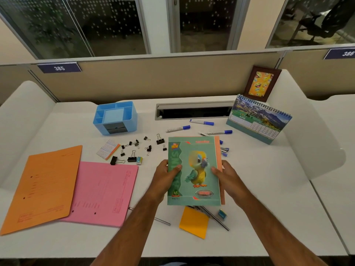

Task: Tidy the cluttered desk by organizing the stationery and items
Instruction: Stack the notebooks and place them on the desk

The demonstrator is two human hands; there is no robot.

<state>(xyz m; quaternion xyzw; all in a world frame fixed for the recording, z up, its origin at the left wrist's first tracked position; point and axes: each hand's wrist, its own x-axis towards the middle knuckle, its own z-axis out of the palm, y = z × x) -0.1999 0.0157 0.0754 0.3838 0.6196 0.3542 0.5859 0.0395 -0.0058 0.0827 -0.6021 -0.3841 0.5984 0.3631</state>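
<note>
Notebook: green cover with a parrot (194, 169), held above the tabletop (249, 217) between both hands, stacked on an orange booklet (218, 150) whose edge shows along its right side.
Left hand: (164, 176) grips the notebook's left edge, thumb on the cover.
Right hand: (227, 176) grips the right edge, thumb on the cover.
Under the notebook: yellow sticky pad (194, 223), pencils (213, 217), partly hidden.
Left of the hands: pink folder (101, 192), orange folder (46, 187), scattered binder clips (134, 150).
Far side: blue organizer (116, 118), blue-capped markers (201, 127), desk calendar (259, 120).
</note>
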